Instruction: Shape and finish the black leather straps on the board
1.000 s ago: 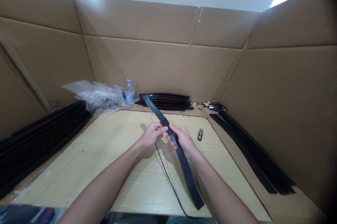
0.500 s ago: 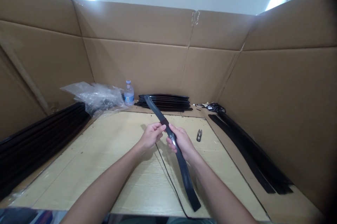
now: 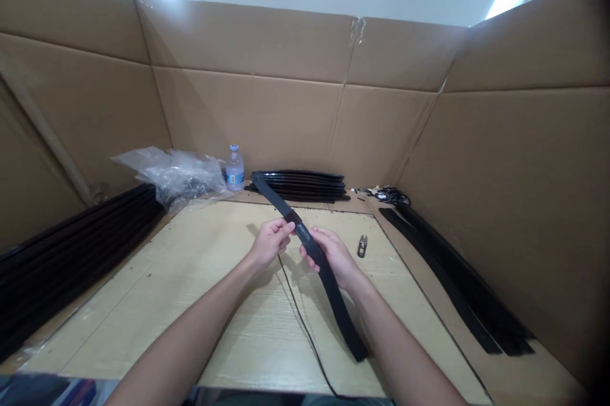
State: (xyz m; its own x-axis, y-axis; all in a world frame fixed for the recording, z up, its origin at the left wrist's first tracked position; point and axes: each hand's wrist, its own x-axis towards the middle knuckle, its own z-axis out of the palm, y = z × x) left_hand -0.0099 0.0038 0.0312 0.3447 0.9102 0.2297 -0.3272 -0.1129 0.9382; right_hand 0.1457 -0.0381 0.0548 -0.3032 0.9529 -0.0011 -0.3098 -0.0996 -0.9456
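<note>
A long, flat, gently curved black strip (image 3: 333,295) slants across the middle of the board, raised above it. Near its centre is a dark wrapped band (image 3: 294,218). My right hand (image 3: 333,257) is closed around the strip just below that band. At the band's left edge my left hand (image 3: 271,244) pinches with thumb and fingers; a thin dark cord (image 3: 305,323) runs from beneath it down to the board's front edge. The cord's end at the fingertips is hidden. Thread snips (image 3: 362,246) lie on the board to the right of my right hand.
Several black strips are stacked at the back (image 3: 300,185), with others along the left side (image 3: 76,247) and the right side (image 3: 452,279). A water bottle (image 3: 234,168) stands beside crumpled clear plastic (image 3: 181,177). Tangled cord (image 3: 391,195) lies back right. Cardboard walls (image 3: 248,107) enclose the board.
The strip has turned slightly, its far end shifting left and its near end rising a little. My left hand has moved slightly left with the band. My right hand keeps its hold.
</note>
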